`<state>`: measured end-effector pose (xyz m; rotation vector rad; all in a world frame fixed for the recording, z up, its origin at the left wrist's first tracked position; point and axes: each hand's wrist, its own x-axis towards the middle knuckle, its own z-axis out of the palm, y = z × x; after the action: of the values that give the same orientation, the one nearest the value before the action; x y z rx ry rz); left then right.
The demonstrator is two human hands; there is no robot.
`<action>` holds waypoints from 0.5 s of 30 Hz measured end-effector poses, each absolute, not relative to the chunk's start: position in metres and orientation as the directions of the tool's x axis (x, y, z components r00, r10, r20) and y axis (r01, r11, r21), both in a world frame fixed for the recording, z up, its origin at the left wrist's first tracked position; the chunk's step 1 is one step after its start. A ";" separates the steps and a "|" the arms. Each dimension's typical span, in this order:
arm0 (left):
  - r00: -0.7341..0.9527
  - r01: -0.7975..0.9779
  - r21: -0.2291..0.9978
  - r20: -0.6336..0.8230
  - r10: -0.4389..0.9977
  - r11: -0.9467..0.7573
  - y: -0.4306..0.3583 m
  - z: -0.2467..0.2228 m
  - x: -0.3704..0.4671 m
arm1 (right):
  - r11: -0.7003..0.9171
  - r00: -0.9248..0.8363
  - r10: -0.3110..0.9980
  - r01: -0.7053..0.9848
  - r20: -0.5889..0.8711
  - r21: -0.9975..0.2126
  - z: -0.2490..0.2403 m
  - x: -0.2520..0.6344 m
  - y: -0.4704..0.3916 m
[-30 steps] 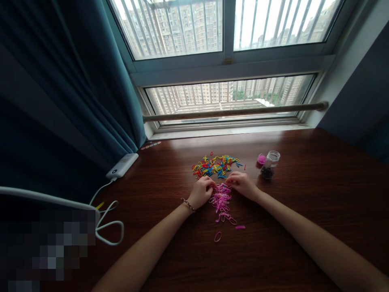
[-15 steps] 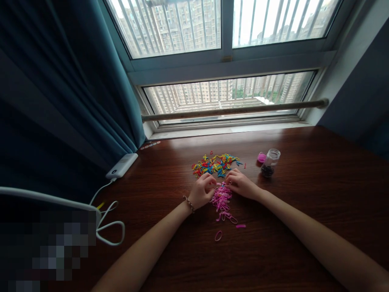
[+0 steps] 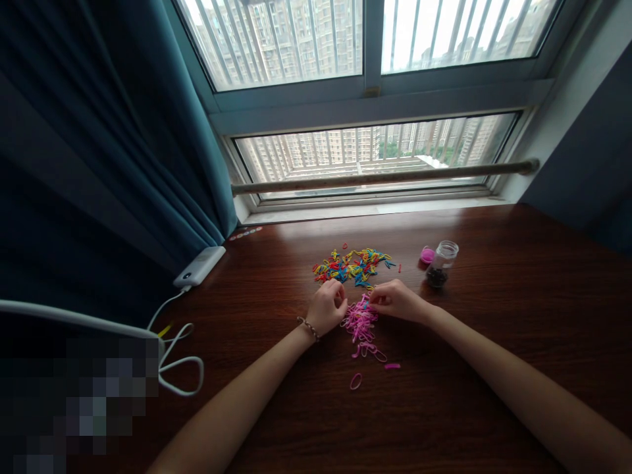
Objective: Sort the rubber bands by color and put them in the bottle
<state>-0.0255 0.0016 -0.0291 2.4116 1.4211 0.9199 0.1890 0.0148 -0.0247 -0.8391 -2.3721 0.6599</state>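
Observation:
A heap of pink rubber bands (image 3: pixel 360 322) lies on the brown wooden table between my two hands. My left hand (image 3: pixel 328 308), with a bracelet at its wrist, rests at the heap's left edge, fingers curled in; what they hold, if anything, is hidden. On the other side, my right hand (image 3: pixel 397 301) is pinched low at the heap's upper right. A speck of blue shows by its fingertips, too small to make out what they grip. Just beyond both hands spreads a pile of red, yellow and blue rubber bands (image 3: pixel 351 266).
To the right stand a clear jar (image 3: pixel 443 262) with dark contents and a pink lid (image 3: pixel 427 255). A single pink band (image 3: pixel 355 381) lies nearer me. At left are a white power bank (image 3: pixel 200 266), its cable (image 3: pixel 201 372) and a blue curtain (image 3: pixel 197 164). A window is behind.
My right hand has drawn back slightly and lowered toward the pink heap, its fingers now pinched there. My left hand has shifted a little left, widening the gap between the hands.

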 end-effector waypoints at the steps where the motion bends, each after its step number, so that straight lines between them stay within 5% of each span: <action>1: 0.368 0.695 0.469 0.419 0.830 -0.545 0.000 -0.027 -0.025 | 0.666 -0.651 0.693 0.414 0.309 -0.621 -0.025 0.189 0.015; 6: 0.486 0.590 0.491 0.418 0.768 -0.641 -0.010 -0.021 -0.019 | 0.599 -0.574 0.755 0.409 0.317 -0.688 -0.022 0.186 0.011; 15: 0.460 0.549 0.544 0.438 0.773 -0.635 -0.013 -0.026 -0.012 | 0.562 -0.464 0.801 0.368 0.378 -0.741 -0.012 0.175 0.001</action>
<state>-0.0124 -0.0127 -0.0256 2.3879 1.1225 0.9651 0.1754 0.0010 -0.0116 -0.9338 -2.0623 0.7549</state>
